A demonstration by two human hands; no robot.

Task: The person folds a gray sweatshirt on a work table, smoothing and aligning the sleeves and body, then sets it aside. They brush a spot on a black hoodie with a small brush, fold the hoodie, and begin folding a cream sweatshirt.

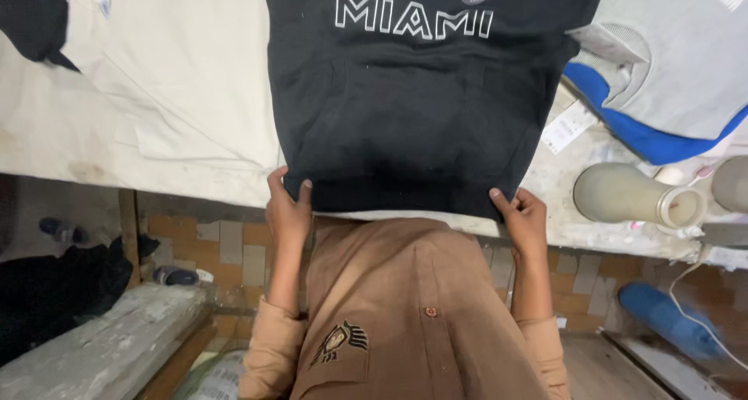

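The black hooded sweatshirt [421,96] lies flat, front up, on the white counter [117,135], so spreading looks done and any folding is not begun. The left hand [287,205] and right hand [523,217] each pinch a hem corner, fingers closed on cloth. A white rectangular paper tag [567,126] lies at three o'clock of it, beside a grey-and-blue garment [670,81].

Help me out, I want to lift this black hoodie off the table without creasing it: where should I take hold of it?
By the bottom hem of the black hoodie, at its two corners, coming from the near table edge. It lies flat, front up, with the hem along that edge, and the left hand and right hand already pinch those corners, thumbs on top.
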